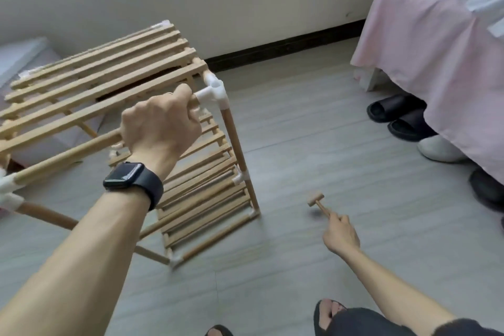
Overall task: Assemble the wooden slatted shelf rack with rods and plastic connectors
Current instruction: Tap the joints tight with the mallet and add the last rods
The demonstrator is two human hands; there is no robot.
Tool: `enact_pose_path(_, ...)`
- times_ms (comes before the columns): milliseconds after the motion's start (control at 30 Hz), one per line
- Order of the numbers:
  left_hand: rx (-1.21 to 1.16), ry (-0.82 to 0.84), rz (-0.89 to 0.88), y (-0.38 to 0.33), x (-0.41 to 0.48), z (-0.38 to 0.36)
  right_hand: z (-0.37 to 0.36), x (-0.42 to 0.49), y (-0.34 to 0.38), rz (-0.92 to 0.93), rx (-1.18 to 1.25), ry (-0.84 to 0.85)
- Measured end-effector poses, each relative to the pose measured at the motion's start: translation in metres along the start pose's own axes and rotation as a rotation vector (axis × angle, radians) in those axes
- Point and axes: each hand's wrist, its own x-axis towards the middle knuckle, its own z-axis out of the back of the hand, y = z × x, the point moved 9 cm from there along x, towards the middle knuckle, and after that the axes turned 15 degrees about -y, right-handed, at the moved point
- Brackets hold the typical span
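Note:
The wooden slatted shelf rack (pixel 109 73) stands on the floor, tilted, with several slatted tiers joined by rods and white plastic connectors. My left hand (pixel 161 123) grips the top front rod (pixel 68 153) just left of the white corner connector (pixel 214 91). A dark watch sits on that wrist. Low at the right, my right hand (pixel 341 234) holds a small wooden mallet (pixel 317 202) by its handle, head up and away from the rack's bottom corner (pixel 255 213).
A bed with a pink skirt (pixel 436 63) fills the right side, with black slippers (pixel 395 117) and a white shoe (pixel 439 148) beneath it. My feet in sandals (pixel 330 314) are at the bottom edge. A wall and dark skirting lie behind the rack.

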Motion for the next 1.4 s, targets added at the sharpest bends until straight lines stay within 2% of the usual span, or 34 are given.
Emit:
enact_pose_path(300, -0.048, 0.001, 0.047, -0.016, 0.012, -0.02, -0.024, -0.004, -0.076, -0.089, -0.042, -0.012)
enact_pose_path(467, -0.022, 0.008, 0.056, -0.021, 0.007, -0.021, -0.02, -0.006, -0.078, -0.146, -0.058, 0.048)
enact_pose_path(600, -0.038, 0.062, 0.03, -0.024, 0.003, -0.015, 0.033, 0.001, 0.003, -0.05, 0.193, -0.047)
enact_pose_path(733, -0.217, 0.276, 0.011, -0.025, 0.003, -0.013, 0.156, -0.002, 0.139, 0.196, 0.606, -0.232)
enact_pose_path(800, -0.365, 0.402, 0.041, -0.019, 0.003, -0.008, 0.22, -0.015, 0.201, 0.314, 0.779, -0.262)
enact_pose_path(833, -0.421, 0.423, 0.061, -0.012, 0.005, -0.002, 0.248, -0.023, 0.23, 0.368, 0.856, -0.254)
enact_pose_path(900, -0.427, 0.353, 0.112, 0.02, 0.016, 0.015, 0.293, -0.037, 0.279, 0.452, 0.971, -0.202)
enact_pose_path(1000, -0.167, 0.164, 0.361, 0.114, 0.027, 0.035, 0.321, -0.043, 0.335, 0.5, 0.847, -0.141)
enact_pose_path(1100, 0.063, 0.288, 0.792, 0.215, -0.004, 0.032, 0.316, -0.042, 0.368, 0.468, 0.639, -0.044)
enact_pose_path(1133, 0.048, 0.358, 0.939, 0.237, -0.022, 0.026, 0.31, -0.042, 0.373, 0.45, 0.582, -0.01)
enact_pose_path(1200, -0.153, 0.492, 1.16, 0.253, -0.055, 0.003, 0.3, -0.04, 0.378, 0.43, 0.459, -0.025)
enact_pose_path(1233, -0.329, 0.516, 1.264, 0.249, -0.069, -0.01, 0.297, -0.038, 0.377, 0.426, 0.393, -0.074)
enact_pose_path(1300, -0.615, 0.434, 1.454, 0.239, -0.088, -0.026, 0.298, -0.035, 0.374, 0.424, 0.306, -0.223)
enact_pose_path(1333, -0.616, 0.372, 1.475, 0.239, -0.094, -0.028, 0.297, -0.035, 0.372, 0.432, 0.302, -0.27)
enact_pose_path(1400, -0.448, 0.327, 1.364, 0.245, -0.094, -0.025, 0.296, -0.036, 0.367, 0.461, 0.337, -0.313)
